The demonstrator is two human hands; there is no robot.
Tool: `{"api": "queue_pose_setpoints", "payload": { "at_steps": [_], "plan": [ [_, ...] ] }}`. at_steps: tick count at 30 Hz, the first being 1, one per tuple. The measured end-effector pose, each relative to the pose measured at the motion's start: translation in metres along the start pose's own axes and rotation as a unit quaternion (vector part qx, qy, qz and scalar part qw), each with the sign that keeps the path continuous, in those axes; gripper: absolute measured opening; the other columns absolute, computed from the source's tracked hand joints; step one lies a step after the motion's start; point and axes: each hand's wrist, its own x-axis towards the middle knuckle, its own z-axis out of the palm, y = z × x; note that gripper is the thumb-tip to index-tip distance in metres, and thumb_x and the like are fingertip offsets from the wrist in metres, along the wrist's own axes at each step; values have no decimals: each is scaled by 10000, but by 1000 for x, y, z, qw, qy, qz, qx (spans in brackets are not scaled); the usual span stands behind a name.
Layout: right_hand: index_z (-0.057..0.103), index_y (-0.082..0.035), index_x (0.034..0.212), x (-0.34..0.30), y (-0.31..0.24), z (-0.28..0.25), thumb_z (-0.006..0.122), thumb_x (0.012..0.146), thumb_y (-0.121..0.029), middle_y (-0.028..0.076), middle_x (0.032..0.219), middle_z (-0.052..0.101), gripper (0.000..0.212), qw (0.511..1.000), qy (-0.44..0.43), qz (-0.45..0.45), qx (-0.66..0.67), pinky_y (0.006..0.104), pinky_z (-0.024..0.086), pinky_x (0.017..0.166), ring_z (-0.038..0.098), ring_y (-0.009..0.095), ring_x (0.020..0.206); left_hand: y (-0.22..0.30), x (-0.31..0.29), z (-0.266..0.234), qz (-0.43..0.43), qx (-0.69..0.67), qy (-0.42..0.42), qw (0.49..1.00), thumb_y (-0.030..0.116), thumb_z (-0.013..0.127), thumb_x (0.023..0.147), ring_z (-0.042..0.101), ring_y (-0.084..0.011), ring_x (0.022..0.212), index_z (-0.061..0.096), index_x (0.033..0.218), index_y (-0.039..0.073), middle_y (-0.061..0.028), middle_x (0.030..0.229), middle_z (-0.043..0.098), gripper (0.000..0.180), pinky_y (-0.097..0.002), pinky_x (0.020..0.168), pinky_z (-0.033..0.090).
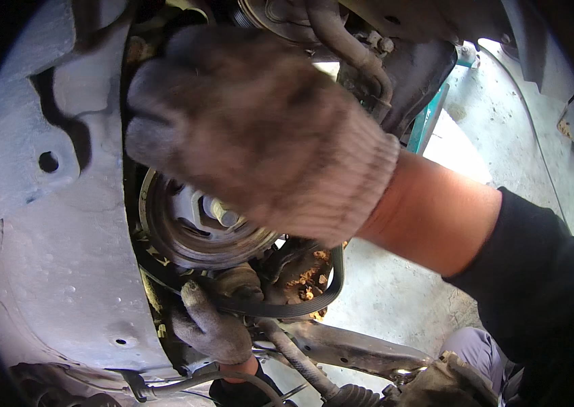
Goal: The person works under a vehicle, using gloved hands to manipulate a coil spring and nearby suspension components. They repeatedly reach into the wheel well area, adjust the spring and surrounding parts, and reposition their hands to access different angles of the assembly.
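Observation:
My right hand [246, 129], in a soiled knit work glove, reaches in from the right across the upper part of a crankshaft pulley [199, 234]. Its fingers are curled, and the hand is blurred by motion; whatever they close on is hidden behind the glove. Below the pulley, my left hand [215, 332], gloved too, grips a black ribbed drive belt [287, 311], thumb on the near side and fingers mostly out of sight. From there the belt runs right and bends upward in a loose loop. A bolt head [226, 216] shows at the pulley's middle.
A grey metal panel [83, 258] borders the work on the left. Overhead are a hose [351, 47] and another pulley [276, 17]. Below right lie a rod with a rubber boot [300, 359] and a metal arm [361, 349]. A green stand [426, 122] is on the pale floor [395, 285].

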Motion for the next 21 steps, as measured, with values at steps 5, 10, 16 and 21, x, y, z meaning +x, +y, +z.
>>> {"api": "queue_pose_setpoints", "payload": {
  "at_steps": [5, 10, 16, 21],
  "plan": [
    [766, -64, 893, 15, 4, 7, 681, 883, -157, 91, 890, 735, 127, 980, -118, 32, 158, 359, 579, 869, 710, 215, 913, -12, 2, 0, 10, -48, -21, 999, 354, 608, 1029, 621, -331, 966, 636, 1214, -58, -227, 1064, 576, 453, -421, 798, 542],
    [777, -78, 906, 24, 19, 17, 706, 821, -174, 110, 886, 730, 146, 968, -226, -112, 9, 411, 574, 881, 700, 244, 915, -3, 10, -7, 69, 81, -78, 991, 329, 613, 1021, 668, -291, 956, 628, 1244, -66, -202, 1035, 646, 454, -410, 777, 564],
    [763, -84, 745, 36, 21, 17, 667, 760, -150, 62, 825, 732, 117, 971, -147, -187, -6, 437, 578, 786, 695, 264, 830, 21, 6, 0, 34, -163, -89, 982, 372, 625, 1002, 681, -222, 802, 647, 1151, -111, -150, 940, 711, 506, -337, 701, 591],
    [754, -115, 840, 36, 26, 18, 659, 796, -183, 5, 839, 720, 125, 973, -105, -205, 20, 433, 536, 854, 689, 224, 875, 17, 13, -6, -37, -175, -138, 974, 345, 607, 1017, 697, -241, 807, 639, 1129, -77, -150, 973, 711, 438, -342, 706, 599]
  ]
}}
